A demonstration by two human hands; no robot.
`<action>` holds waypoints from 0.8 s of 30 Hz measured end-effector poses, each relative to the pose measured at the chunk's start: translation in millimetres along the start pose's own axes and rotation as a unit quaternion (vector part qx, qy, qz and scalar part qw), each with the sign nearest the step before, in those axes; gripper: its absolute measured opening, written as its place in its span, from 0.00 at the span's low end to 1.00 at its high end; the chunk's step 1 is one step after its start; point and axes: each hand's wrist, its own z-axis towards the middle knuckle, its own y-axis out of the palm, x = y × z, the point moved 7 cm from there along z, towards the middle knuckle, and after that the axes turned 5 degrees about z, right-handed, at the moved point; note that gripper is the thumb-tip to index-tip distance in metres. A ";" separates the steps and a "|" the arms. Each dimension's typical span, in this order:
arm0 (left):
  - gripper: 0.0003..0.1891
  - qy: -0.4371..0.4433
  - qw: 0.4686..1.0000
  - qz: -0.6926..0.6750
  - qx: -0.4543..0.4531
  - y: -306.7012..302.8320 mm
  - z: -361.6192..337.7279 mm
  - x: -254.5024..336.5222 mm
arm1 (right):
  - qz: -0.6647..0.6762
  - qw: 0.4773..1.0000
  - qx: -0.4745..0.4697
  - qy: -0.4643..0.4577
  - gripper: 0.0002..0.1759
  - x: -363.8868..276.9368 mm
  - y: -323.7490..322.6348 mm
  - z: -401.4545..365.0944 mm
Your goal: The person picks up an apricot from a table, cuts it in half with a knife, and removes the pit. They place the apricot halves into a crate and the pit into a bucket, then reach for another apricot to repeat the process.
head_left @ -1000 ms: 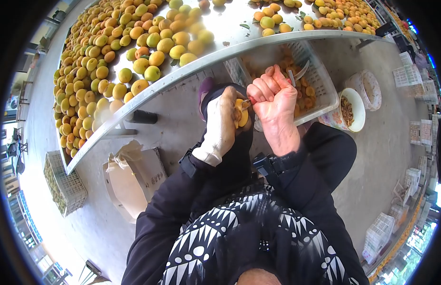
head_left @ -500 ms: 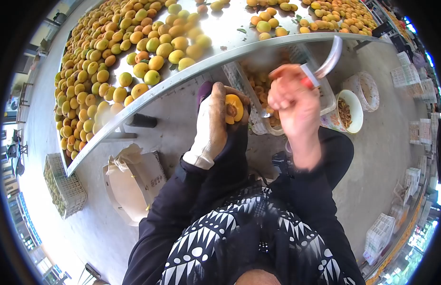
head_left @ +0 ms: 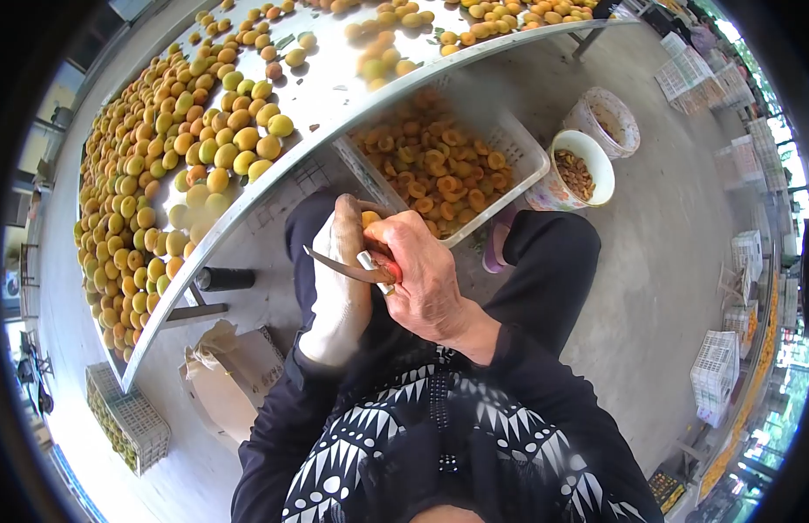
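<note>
My left hand (head_left: 339,283), in a white glove with brown-stained fingers, is closed around an apricot (head_left: 370,218). Only a small orange patch of the fruit shows; the rest is hidden behind my fingers. Pressed close against it, my right hand (head_left: 429,283) is bare and wrapped around the red handle of a curved knife (head_left: 345,267). The blade points left across the gloved hand. Just beyond both hands is a white plastic crate (head_left: 537,166) of halved apricots (head_left: 448,161).
A metal-edged table (head_left: 326,96) bears many whole apricots (head_left: 152,166). Right of the crate stand a flowered bucket (head_left: 601,179) with brown pits and another bucket (head_left: 627,139). A cardboard box (head_left: 234,375) and a plastic crate (head_left: 139,418) sit on the floor at left.
My right hand has come left and down with the knife, from above the crate to the gloved hand. The cut apricot face, visible before, is now mostly covered. The view has shifted.
</note>
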 end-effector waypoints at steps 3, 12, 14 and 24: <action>0.23 -0.082 0.977 -0.198 -0.016 23.4 1.5 -45.1 | -0.047 0.997 0.052 -0.043 0.13 9.2 -14.1 -15.3; 0.21 -0.314 0.948 -0.042 0.021 99.7 41.9 -119.3 | -0.247 0.936 0.215 0.127 0.07 48.6 -167.4 -19.2; 0.22 -0.233 0.970 0.066 -0.018 109.2 82.0 -143.6 | -0.379 0.878 0.256 0.140 0.09 56.8 -226.9 -1.1; 0.14 -0.112 0.966 0.192 0.134 78.6 153.1 -175.7 | -0.070 0.872 0.406 0.265 0.13 148.0 -316.0 -1.9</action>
